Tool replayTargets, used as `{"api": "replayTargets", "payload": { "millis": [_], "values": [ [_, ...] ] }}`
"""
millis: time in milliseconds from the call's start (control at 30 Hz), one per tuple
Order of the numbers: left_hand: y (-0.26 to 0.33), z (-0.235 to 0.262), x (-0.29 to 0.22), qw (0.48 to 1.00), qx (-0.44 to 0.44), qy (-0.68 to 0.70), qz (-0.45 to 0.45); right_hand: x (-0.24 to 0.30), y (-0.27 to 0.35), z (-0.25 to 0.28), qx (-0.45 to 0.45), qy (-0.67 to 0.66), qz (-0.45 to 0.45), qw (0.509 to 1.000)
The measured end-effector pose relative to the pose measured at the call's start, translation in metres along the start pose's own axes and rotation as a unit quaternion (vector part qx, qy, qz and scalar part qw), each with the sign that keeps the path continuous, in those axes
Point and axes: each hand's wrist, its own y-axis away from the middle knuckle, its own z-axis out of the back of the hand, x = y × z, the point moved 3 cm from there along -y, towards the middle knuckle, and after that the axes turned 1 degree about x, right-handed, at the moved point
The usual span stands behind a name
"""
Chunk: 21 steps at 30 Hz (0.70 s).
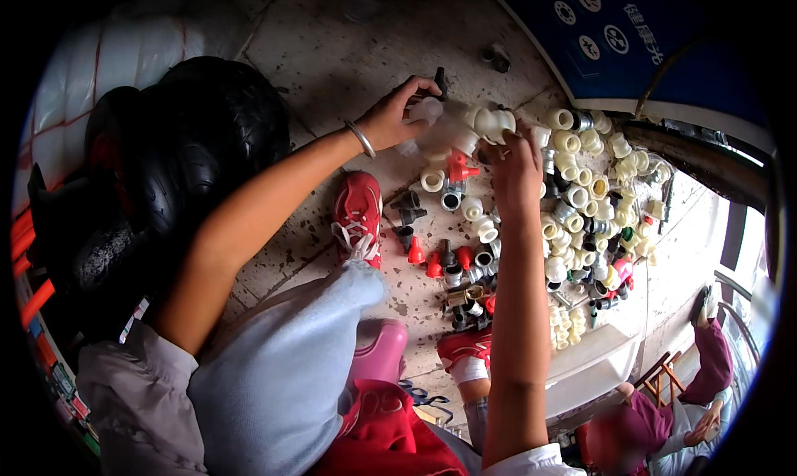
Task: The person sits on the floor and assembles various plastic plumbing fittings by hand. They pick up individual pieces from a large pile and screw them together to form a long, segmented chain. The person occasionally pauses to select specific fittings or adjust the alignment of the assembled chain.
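Note:
My left hand [397, 115], with a metal bangle on the wrist, is closed around a translucent whitish plastic piece [427, 110]. A black tapered fitting [441, 82] shows at its fingertips; whether the hand grips that too, I cannot tell. My right hand [515, 170] has its fingers closed at a cream plastic pipe fitting [496, 124], slightly smeared by motion. Between the hands, a blurred pale patch hides some detail. Just below lie a red funnel-shaped fitting [461, 167] and a cream ring-shaped fitting [432, 179].
A broad heap of cream, grey and black pipe fittings [576, 196] spreads over the speckled floor to the right. Black tyres [195, 148] stand at left. A pink stool [382, 351] is between my legs. A blue panel [623, 40] is at far right; another person [689, 418] sits lower right.

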Motion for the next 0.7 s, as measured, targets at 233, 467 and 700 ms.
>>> {"api": "replayTargets", "payload": {
  "millis": [233,467,700],
  "values": [
    [0.009,-0.01,-0.01,0.999,-0.003,0.027,0.035,-0.004,0.039,-0.005,0.129,-0.285,-0.117,0.942],
    [0.035,-0.053,-0.082,0.981,0.068,0.181,-0.033,0.006,0.078,-0.003,0.13,-0.154,-0.041,0.979],
    [0.061,-0.096,-0.096,0.964,0.131,0.229,0.009,0.027,0.129,0.016,0.031,0.102,0.045,0.993]
  ]
}}
